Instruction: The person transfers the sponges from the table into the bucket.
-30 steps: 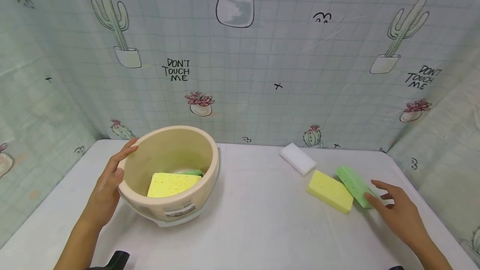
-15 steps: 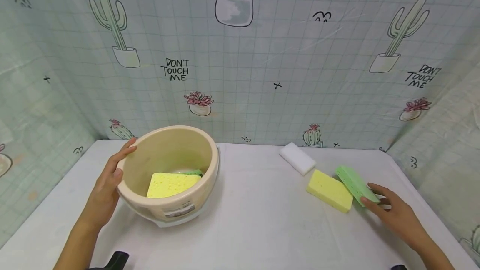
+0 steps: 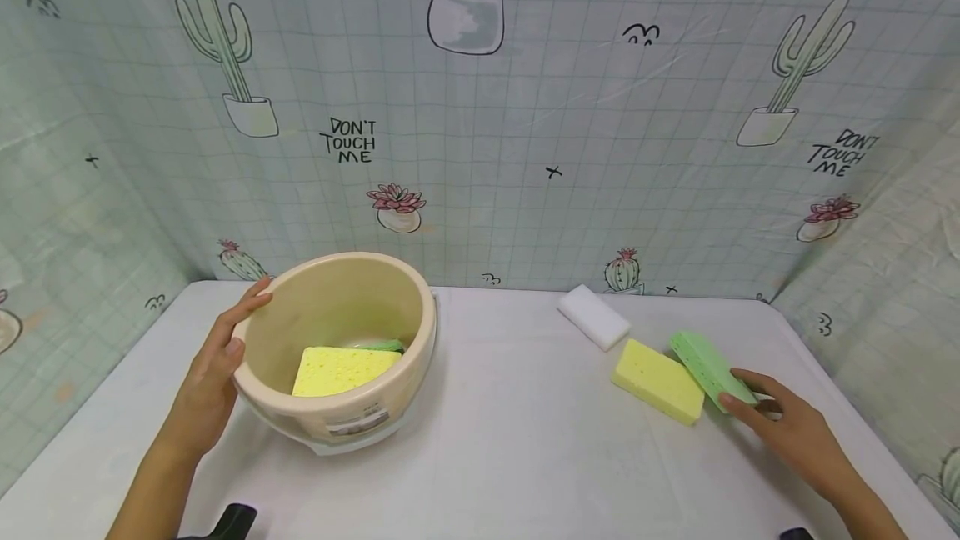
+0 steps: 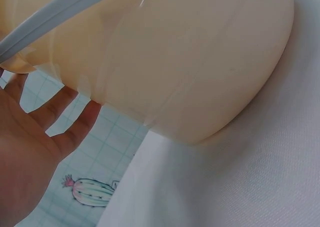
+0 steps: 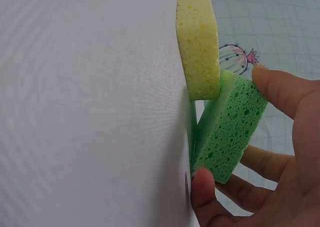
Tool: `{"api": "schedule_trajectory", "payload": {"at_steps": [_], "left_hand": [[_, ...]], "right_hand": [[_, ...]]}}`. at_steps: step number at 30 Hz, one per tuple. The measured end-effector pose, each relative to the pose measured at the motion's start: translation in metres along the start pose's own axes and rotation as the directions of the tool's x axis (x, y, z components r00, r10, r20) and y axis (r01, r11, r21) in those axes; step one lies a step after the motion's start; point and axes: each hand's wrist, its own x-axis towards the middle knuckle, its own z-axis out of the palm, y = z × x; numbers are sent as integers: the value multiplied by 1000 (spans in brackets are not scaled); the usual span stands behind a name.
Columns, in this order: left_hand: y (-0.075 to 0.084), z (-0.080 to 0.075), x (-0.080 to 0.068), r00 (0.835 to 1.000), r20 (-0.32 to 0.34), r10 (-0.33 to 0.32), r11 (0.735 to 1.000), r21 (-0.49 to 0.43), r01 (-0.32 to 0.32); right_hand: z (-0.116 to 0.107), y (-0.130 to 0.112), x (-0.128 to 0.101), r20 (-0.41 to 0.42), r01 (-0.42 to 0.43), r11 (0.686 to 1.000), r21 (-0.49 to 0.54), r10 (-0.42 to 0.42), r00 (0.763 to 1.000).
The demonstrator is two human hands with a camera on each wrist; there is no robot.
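A beige bowl (image 3: 420, 332) stands tilted at the table's left, with a yellow sponge (image 3: 343, 369) and a bit of a green one (image 3: 386, 346) inside. My left hand (image 3: 243, 323) lies against its left wall, fingers (image 4: 65, 114) straight and spread under the rim. At the right, my right hand (image 3: 738, 394) pinches the near end of a green sponge (image 3: 705, 365). In the right wrist view the thumb (image 5: 204, 192) and a finger (image 5: 280, 87) press on opposite sides of this green sponge (image 5: 230, 127). Another yellow sponge (image 3: 658, 380) lies against it.
A white sponge (image 3: 594, 317) lies further back, near the cactus-print curtain (image 3: 525, 148) that walls the table on three sides. The white table (image 3: 517, 440) has its right edge just beyond my right hand.
My right hand has slid forward and left to the green sponge and closed thumb and fingers on its near end. The left hand and the bowl have stayed put.
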Motion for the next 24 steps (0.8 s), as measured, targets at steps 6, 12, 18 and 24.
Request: {"api": "schedule_trajectory", "payload": {"at_steps": [6,12,18,24], "left_hand": [[-2,-1,-2,1000,-7,-8,1000,-5,8],[-3,-1,-3,1000,-18,-10,1000,-12,10],[-2,-1,-3,1000,-19,-4,1000,-6,4],[-3,0,-1,1000,-12,4,1000,-10,-4]], "right_hand": [[-3,-1,-1,-58,21,999,33,-19,998],[-7,-4,-4,-145,69,997,34,-63,987],[-12,-11,-6,-192,114,991,73,-98,976],[-20,-17,-8,-203,136,986,93,-115,972]]}}
